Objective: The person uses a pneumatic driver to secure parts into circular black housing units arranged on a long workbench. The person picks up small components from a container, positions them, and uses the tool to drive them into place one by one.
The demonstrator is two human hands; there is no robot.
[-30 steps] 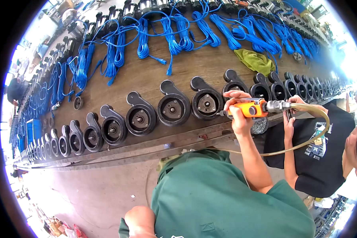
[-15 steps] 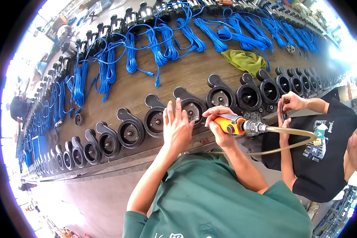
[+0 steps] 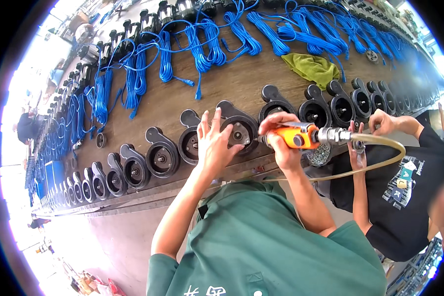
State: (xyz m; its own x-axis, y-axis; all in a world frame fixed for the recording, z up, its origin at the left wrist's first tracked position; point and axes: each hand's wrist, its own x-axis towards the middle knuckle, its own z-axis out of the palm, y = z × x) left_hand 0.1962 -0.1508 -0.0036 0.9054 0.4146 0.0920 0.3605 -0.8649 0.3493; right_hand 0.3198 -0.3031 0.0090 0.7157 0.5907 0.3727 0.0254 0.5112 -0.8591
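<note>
Head view, looking steeply down

One fisheye camera on the person's head faces down and forward over the bench (image 3: 241, 84), close above both hands; edges bend toward the rim.

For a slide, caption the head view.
Left hand steadies a black pump housing while right hand grips an orange air tool.
</note>
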